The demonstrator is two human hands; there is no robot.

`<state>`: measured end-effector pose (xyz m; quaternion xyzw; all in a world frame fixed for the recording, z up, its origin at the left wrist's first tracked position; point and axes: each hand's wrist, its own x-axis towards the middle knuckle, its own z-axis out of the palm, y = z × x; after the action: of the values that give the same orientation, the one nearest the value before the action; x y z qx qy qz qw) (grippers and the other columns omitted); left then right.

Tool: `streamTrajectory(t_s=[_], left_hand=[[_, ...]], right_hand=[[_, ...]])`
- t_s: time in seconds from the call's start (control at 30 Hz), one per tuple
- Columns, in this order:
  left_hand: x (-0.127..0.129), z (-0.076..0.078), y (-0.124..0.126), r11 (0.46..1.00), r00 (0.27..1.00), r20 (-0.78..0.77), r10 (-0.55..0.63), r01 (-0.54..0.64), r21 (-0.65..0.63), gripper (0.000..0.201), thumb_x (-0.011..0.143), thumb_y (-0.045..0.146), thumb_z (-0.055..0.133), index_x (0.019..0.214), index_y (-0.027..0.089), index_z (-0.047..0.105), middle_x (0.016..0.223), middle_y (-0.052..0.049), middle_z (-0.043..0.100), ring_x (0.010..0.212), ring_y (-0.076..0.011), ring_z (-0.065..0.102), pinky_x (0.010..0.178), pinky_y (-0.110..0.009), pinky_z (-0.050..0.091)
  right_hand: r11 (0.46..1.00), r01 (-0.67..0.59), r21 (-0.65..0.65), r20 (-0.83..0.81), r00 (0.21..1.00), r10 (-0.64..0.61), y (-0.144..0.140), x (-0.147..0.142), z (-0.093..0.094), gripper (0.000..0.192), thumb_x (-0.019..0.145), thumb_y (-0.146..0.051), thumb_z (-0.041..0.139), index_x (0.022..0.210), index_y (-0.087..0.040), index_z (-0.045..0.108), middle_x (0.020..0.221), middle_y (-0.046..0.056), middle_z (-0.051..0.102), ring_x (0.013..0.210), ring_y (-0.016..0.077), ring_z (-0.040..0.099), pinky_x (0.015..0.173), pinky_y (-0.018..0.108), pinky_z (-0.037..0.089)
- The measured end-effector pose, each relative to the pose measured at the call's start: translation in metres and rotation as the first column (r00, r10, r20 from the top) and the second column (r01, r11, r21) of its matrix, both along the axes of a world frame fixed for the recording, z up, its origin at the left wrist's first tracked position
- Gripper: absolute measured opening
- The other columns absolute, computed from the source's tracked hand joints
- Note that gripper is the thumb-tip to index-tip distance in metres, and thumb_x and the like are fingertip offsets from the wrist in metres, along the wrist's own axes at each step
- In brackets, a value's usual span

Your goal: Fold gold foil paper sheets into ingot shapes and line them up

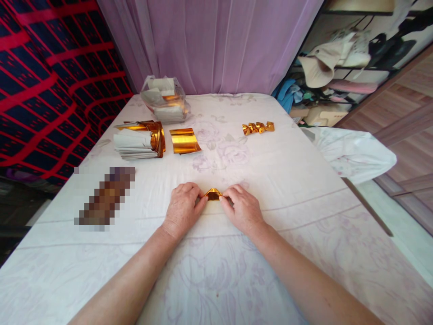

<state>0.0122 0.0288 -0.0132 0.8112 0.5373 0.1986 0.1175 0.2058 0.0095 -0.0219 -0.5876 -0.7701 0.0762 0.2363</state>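
Observation:
A small folded piece of gold foil paper (213,195) lies between my two hands at the middle of the table. My left hand (184,205) pinches its left corner between thumb and fingers. At the opposite corner my right hand (244,206) pinches in the same way. The piece bulges up in the middle, with a dark hollow facing me. Beyond the hands are a flat gold foil sheet (185,141) and, to its left, a thick stack of white-backed gold sheets (135,146). Several folded gold pieces (258,128) sit in a row at the far right.
A clear plastic bag (165,101) with more sheets stands at the back left. A blurred-out dark object (107,196) lies left. The table has a flowered cloth (216,280). Behind hangs a purple curtain (219,45); shelves (352,67) with a cap are at right.

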Motion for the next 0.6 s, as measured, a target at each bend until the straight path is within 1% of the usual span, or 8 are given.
streamTrajectory(t_s=[0.13, 0.27, 0.37, 0.43, 0.53, 0.6], left_hand=[[0.0003, -0.0008, -0.0001, 1.000, 1.000, 0.002, 0.017, -0.017, 0.010, 0.012, 0.088, 0.028, 0.060, 0.081, 0.019, 0.061, 0.089, -0.005, 0.063, 0.088, -0.0239, 0.057, 0.082, -0.039, 0.044], [-0.0008, -0.0022, -0.0004, 1.000, 1.000, 0.006, 0.010, -0.010, 0.025, 0.011, 0.089, 0.029, 0.058, 0.087, 0.019, 0.062, 0.092, -0.006, 0.064, 0.091, -0.0249, 0.058, 0.081, -0.040, 0.045], [-0.0025, -0.0035, 0.0000, 0.999, 0.999, 0.037, -0.015, 0.014, 0.040, 0.013, 0.091, 0.027, 0.056, 0.096, 0.021, 0.066, 0.097, -0.006, 0.065, 0.093, -0.0244, 0.058, 0.083, -0.041, 0.045], [-0.0036, -0.0044, 0.0004, 0.998, 0.998, 0.049, -0.034, 0.031, 0.051, 0.016, 0.092, 0.025, 0.055, 0.099, 0.023, 0.069, 0.097, -0.005, 0.066, 0.094, -0.0235, 0.059, 0.084, -0.040, 0.045], [-0.0046, -0.0060, 0.0001, 0.996, 0.998, 0.033, -0.046, 0.044, 0.073, 0.019, 0.093, 0.026, 0.055, 0.099, 0.024, 0.072, 0.096, -0.005, 0.066, 0.092, -0.0228, 0.059, 0.082, -0.039, 0.046], [-0.0047, -0.0070, -0.0006, 0.993, 0.999, 0.005, -0.050, 0.049, 0.110, 0.021, 0.094, 0.026, 0.054, 0.104, 0.025, 0.072, 0.100, -0.007, 0.067, 0.093, -0.0229, 0.060, 0.083, -0.039, 0.046]], right_hand=[[0.999, 0.053, -0.006, 0.032, 0.998, -0.052, 0.0016, -0.0023, -0.0010, 0.010, 0.089, -0.023, 0.057, 0.080, -0.020, 0.062, 0.085, 0.002, 0.064, 0.070, 0.0145, 0.059, 0.064, 0.026, 0.039], [0.996, 0.087, -0.010, 0.058, 0.995, -0.087, 0.0026, -0.0038, -0.0022, 0.005, 0.087, -0.022, 0.059, 0.083, -0.021, 0.062, 0.087, 0.002, 0.063, 0.072, 0.0154, 0.060, 0.064, 0.027, 0.039], [0.997, 0.075, -0.022, 0.068, 0.995, -0.073, 0.0023, -0.0043, -0.0015, 0.005, 0.088, -0.021, 0.057, 0.090, -0.021, 0.062, 0.093, 0.004, 0.064, 0.075, 0.0163, 0.060, 0.065, 0.027, 0.040], [0.997, 0.065, -0.030, 0.075, 0.995, -0.063, 0.0020, -0.0042, -0.0006, 0.007, 0.089, -0.021, 0.056, 0.092, -0.021, 0.063, 0.096, 0.004, 0.065, 0.076, 0.0166, 0.061, 0.065, 0.027, 0.040], [0.998, 0.055, -0.038, 0.077, 0.996, -0.052, 0.0018, -0.0040, 0.0010, 0.009, 0.090, -0.021, 0.056, 0.092, -0.021, 0.064, 0.095, 0.004, 0.065, 0.076, 0.0165, 0.060, 0.066, 0.027, 0.040], [0.998, 0.048, -0.031, 0.069, 0.997, -0.046, 0.0015, -0.0040, 0.0017, 0.010, 0.090, -0.020, 0.055, 0.094, -0.021, 0.064, 0.095, 0.005, 0.065, 0.078, 0.0169, 0.060, 0.067, 0.027, 0.041]])
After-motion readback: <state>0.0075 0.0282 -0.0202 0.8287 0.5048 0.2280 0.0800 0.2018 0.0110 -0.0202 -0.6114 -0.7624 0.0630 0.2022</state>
